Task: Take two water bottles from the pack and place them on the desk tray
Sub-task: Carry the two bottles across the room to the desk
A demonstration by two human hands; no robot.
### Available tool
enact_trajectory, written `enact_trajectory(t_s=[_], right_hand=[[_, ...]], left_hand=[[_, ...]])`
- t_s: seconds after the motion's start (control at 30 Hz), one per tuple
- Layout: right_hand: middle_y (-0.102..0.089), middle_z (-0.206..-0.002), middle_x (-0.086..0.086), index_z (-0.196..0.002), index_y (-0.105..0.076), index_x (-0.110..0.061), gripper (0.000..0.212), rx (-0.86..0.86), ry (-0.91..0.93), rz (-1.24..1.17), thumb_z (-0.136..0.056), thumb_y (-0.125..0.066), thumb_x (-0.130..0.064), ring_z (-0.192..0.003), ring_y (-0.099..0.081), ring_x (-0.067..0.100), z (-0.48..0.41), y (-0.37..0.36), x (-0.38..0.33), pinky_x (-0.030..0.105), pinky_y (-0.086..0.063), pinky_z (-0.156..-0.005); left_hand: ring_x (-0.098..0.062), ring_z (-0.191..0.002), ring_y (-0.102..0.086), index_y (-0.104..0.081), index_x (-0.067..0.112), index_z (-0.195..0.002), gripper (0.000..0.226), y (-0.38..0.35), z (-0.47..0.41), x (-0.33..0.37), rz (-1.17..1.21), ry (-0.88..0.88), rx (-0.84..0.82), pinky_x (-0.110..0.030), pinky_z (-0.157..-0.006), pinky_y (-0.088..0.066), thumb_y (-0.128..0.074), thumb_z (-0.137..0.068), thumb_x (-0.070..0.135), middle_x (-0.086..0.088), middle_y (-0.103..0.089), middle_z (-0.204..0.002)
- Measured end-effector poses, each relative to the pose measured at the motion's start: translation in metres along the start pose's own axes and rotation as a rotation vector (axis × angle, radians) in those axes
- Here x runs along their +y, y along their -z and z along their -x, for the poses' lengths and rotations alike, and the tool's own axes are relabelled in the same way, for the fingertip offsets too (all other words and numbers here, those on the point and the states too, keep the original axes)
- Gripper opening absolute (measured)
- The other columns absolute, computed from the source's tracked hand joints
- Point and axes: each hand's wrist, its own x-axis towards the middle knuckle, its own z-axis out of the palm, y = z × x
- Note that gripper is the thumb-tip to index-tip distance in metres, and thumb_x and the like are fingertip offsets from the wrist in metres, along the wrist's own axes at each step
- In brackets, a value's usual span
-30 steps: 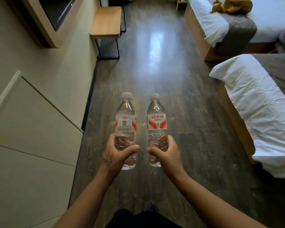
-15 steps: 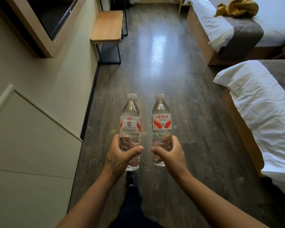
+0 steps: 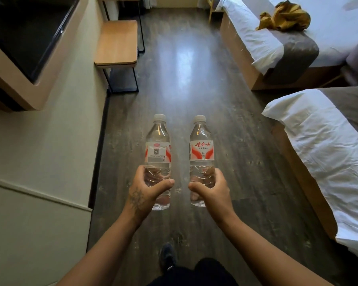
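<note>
I hold two clear water bottles upright in front of me over the dark wood floor. My left hand (image 3: 146,191) grips the lower half of the left bottle (image 3: 158,153), whose red and white label shows a QR code. My right hand (image 3: 212,191) grips the lower half of the right bottle (image 3: 202,151), whose label shows red characters. Both have white caps. A wooden desk (image 3: 117,43) on black metal legs stands against the left wall ahead. No tray and no bottle pack are in view.
A wall-mounted TV in a wooden frame (image 3: 27,44) juts out at upper left. Two beds with white sheets stand on the right, the near bed (image 3: 327,153) and the far bed (image 3: 277,38), which carries a crumpled yellow cloth (image 3: 285,18). A floor aisle (image 3: 184,79) runs between the wall and the beds.
I have walked forward along the aisle: the desk and beds have come closer and lower in view. Both bottles stay upright in my hands with the same grip.
</note>
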Motion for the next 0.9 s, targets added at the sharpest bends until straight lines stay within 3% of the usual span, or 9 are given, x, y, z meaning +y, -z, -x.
enact_trajectory(t_s=[0.2, 0.3, 0.43, 0.53, 0.6, 0.67, 0.77, 0.9], right_hand=[[-0.075, -0.11, -0.008, -0.116, -0.06, -0.038, 0.064, 0.027, -0.012, -0.021, -0.059, -0.079, -0.057, -0.094, -0.075, -0.001, -0.07, -0.009, -0.024, 0.015, -0.06, -0.067], [-0.076, -0.108, -0.009, -0.12, -0.061, -0.033, 0.07, 0.03, -0.018, 0.001, -0.057, -0.079, -0.057, -0.094, -0.075, 0.005, -0.114, -0.012, -0.033, 0.016, -0.059, -0.068], [-0.078, -0.101, -0.011, -0.114, -0.061, -0.037, 0.063, 0.008, -0.014, 0.012, -0.056, -0.08, -0.056, -0.092, -0.075, -0.004, -0.183, -0.009, -0.042, 0.014, -0.059, -0.065], [-0.076, -0.106, -0.009, -0.119, -0.062, -0.033, 0.07, -0.004, -0.002, 0.0, -0.056, -0.08, -0.058, -0.092, -0.073, -0.007, -0.243, -0.002, -0.052, 0.011, -0.058, -0.065], [-0.075, -0.111, -0.009, -0.128, -0.061, -0.027, 0.08, -0.015, -0.006, 0.0, -0.056, -0.078, -0.059, -0.094, -0.074, 0.0, -0.28, 0.004, -0.059, 0.013, -0.056, -0.069], [-0.075, -0.112, -0.007, -0.124, -0.062, -0.03, 0.075, -0.023, -0.022, 0.001, -0.057, -0.079, -0.058, -0.099, -0.074, 0.008, -0.314, 0.011, -0.066, 0.021, -0.056, -0.074], [-0.077, -0.101, -0.009, -0.111, -0.062, -0.038, 0.058, -0.028, -0.013, 0.002, -0.058, -0.08, -0.055, -0.092, -0.075, 0.004, -0.366, 0.022, -0.078, 0.016, -0.058, -0.067], [-0.077, -0.102, -0.008, -0.111, -0.061, -0.037, 0.055, -0.061, -0.013, -0.003, -0.06, -0.079, -0.051, -0.092, -0.073, -0.004, -0.419, 0.029, -0.097, 0.008, -0.057, -0.066]], left_hand=[[-0.018, -0.103, -0.081, -0.062, 0.025, -0.127, 0.081, -0.001, -0.074, 0.026, 0.014, 0.016, -0.024, -0.042, -0.083, -0.07, -0.089, -0.056, 0.057, -0.001, -0.08, -0.118], [-0.009, -0.101, -0.08, -0.064, 0.028, -0.126, 0.078, -0.008, -0.116, 0.039, -0.008, 0.011, -0.013, -0.039, -0.088, -0.065, -0.088, -0.057, 0.058, 0.006, -0.082, -0.113], [-0.004, -0.097, -0.079, -0.065, 0.029, -0.123, 0.075, -0.025, -0.177, 0.06, -0.015, 0.006, -0.006, -0.041, -0.091, -0.065, -0.088, -0.057, 0.057, 0.018, -0.081, -0.11], [-0.01, -0.102, -0.08, -0.064, 0.027, -0.126, 0.077, -0.043, -0.224, 0.081, -0.009, 0.002, 0.021, -0.047, -0.096, -0.065, -0.087, -0.058, 0.056, 0.007, -0.082, -0.112], [-0.021, -0.109, -0.079, -0.064, 0.022, -0.129, 0.08, -0.055, -0.254, 0.095, -0.008, 0.015, 0.05, -0.054, -0.1, -0.063, -0.087, -0.059, 0.054, -0.001, -0.081, -0.117], [-0.024, -0.111, -0.078, -0.064, 0.02, -0.13, 0.082, -0.068, -0.284, 0.111, -0.004, 0.038, 0.064, -0.057, -0.102, -0.062, -0.087, -0.058, 0.053, -0.004, -0.08, -0.12], [-0.02, -0.11, -0.079, -0.065, 0.022, -0.129, 0.08, -0.083, -0.327, 0.131, 0.004, 0.038, 0.076, -0.052, -0.101, -0.063, -0.088, -0.059, 0.052, -0.002, -0.081, -0.12], [-0.013, -0.106, -0.08, -0.065, 0.024, -0.131, 0.07, -0.098, -0.373, 0.15, 0.009, 0.036, 0.085, -0.039, -0.092, -0.065, -0.09, -0.068, 0.041, 0.002, -0.081, -0.119]])
